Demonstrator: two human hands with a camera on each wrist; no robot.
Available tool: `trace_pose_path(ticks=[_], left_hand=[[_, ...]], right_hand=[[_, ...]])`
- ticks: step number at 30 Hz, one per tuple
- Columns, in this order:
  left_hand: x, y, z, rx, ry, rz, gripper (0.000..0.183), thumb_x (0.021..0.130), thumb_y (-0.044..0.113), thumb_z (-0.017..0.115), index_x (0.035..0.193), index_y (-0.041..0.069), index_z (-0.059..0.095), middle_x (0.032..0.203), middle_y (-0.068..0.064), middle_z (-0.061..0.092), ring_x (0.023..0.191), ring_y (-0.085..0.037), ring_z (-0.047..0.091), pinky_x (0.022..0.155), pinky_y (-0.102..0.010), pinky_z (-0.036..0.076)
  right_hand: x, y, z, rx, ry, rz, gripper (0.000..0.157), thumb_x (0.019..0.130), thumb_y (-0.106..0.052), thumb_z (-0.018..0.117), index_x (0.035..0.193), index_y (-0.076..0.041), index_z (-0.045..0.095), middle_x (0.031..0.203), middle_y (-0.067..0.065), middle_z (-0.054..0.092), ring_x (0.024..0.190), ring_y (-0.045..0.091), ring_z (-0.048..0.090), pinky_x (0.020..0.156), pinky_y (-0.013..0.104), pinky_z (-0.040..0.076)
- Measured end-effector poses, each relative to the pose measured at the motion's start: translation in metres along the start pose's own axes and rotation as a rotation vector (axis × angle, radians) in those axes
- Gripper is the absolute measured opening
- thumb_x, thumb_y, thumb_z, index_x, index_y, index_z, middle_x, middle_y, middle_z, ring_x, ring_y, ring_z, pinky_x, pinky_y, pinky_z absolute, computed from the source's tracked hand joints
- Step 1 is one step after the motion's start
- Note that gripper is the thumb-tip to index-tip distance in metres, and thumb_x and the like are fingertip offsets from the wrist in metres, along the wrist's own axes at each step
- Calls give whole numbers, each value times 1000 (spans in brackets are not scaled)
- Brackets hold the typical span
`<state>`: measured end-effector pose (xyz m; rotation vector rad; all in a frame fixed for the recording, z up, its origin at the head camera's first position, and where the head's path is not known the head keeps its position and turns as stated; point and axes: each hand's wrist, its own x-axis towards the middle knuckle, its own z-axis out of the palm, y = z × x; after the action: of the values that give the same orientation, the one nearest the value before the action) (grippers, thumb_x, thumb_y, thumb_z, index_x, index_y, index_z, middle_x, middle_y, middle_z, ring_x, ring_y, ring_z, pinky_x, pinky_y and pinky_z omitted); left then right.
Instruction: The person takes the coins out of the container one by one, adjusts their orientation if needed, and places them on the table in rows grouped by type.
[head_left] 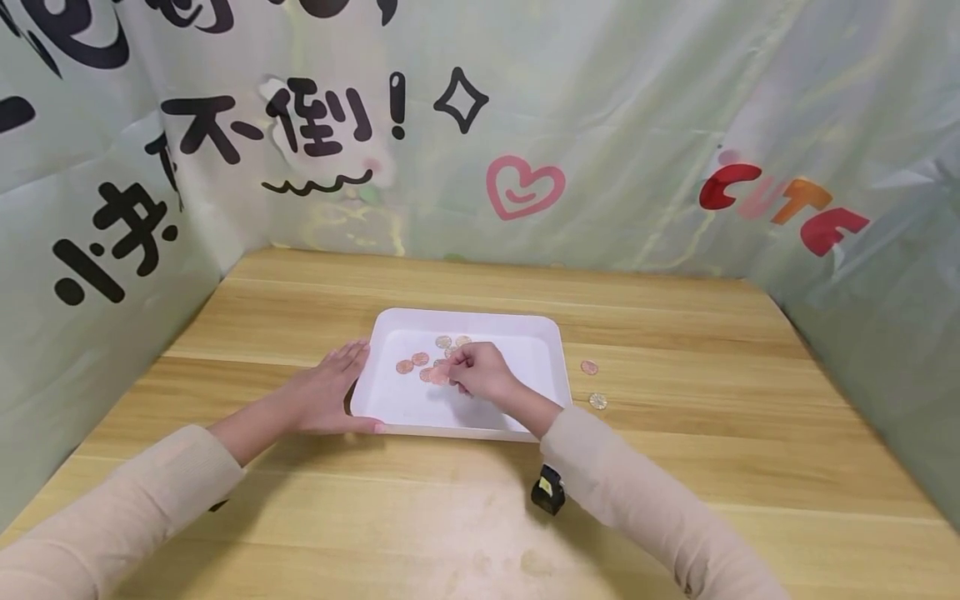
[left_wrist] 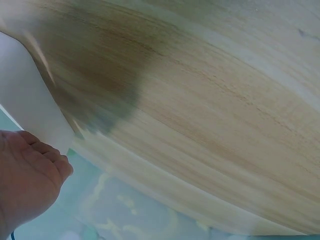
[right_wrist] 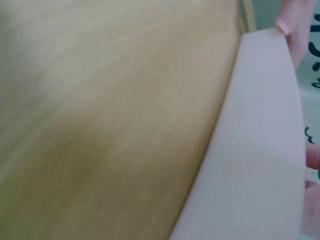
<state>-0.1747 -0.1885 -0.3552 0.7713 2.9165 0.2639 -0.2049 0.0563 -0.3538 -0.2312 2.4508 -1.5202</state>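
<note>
hands [head_left: 324, 402] [head_left: 483, 372]: left spread, right at coins [head_left: 421, 359]

Table [head_left: 697, 467], wood-grain top, yellowish brown; upon it, one white tray [head_left: 480, 421], rectangular, corners rounded; just beside the tray's right end, one reddish disc [head_left: 589, 367] and one greyish disc [head_left: 597, 401], set apart; probably coins, markings too small to read.

Up on the printed cloth [head_left: 637, 125] at the back, big black 不倒! [head_left: 318, 117] jumps out, wavy line [head_left: 303, 188] underneath, four-pointed star [head_left: 461, 100] alongside! Next comes a smiling pink heart [head_left: 525, 187], and over to the right, CUTE [head_left: 787, 204] in red, pink and orange! Bold 快 [head_left: 129, 237] takes the left side; black characters [head_left: 97, 57] along the top run out of view.
</note>
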Motion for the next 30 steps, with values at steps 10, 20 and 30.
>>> trace_pose_path(ticks=[10, 20, 30], left_hand=[[0, -3, 3, 6, -2, -7, 112, 73, 67, 60, 143, -11, 20, 151, -26, 18, 140, -40, 18, 115, -50, 20], [0, 0, 0, 5, -8, -3, 112, 73, 66, 60, 142, -12, 20, 151, -27, 18, 140, -41, 18, 115, -51, 21], [0, 1, 1, 10, 4, -1, 111, 74, 65, 60, 142, -12, 20, 151, -27, 18, 140, -42, 19, 114, -51, 21]], right_hand=[[-14, 2, -38, 68, 49, 67, 9, 87, -4, 58, 85, 4, 60, 63, 2, 56, 49, 7, 44, 46, 17, 38], [-24, 19, -80, 118, 88, 88, 12, 90, -7, 55, 90, 4, 58, 66, -2, 53, 52, 6, 42, 49, 17, 38], [-30, 39, -116, 129, 137, 112, 12, 91, -11, 56, 90, 1, 54, 68, -3, 53, 55, 6, 43, 51, 17, 39]])
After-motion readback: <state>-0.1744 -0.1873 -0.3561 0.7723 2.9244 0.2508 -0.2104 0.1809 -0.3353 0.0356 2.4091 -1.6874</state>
